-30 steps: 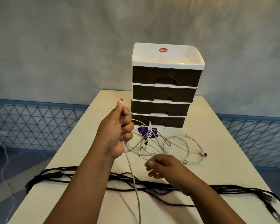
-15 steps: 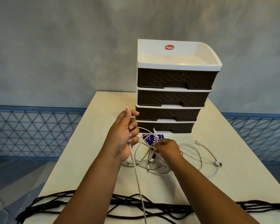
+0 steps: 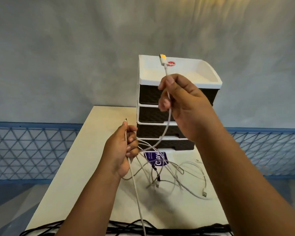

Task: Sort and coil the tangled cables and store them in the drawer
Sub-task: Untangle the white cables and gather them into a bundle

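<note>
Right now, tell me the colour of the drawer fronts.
Dark brown drawer fronts, woven pattern; head view.

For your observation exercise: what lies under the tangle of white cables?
Under the white cables lie a purple card and the table. Crossing cables cover part of the card's print.

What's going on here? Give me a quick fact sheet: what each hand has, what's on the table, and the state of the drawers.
left hand: closed on a white cable, small plug end poking above the fingers
right hand: raised, closed on another white cable end, with its plug pointing up
white cables: loose tangle on the table, over a purple card
black cables: lying along the near table edge
drawer unit: four dark drawers, all shut; white tray on top
table: cream top
</note>
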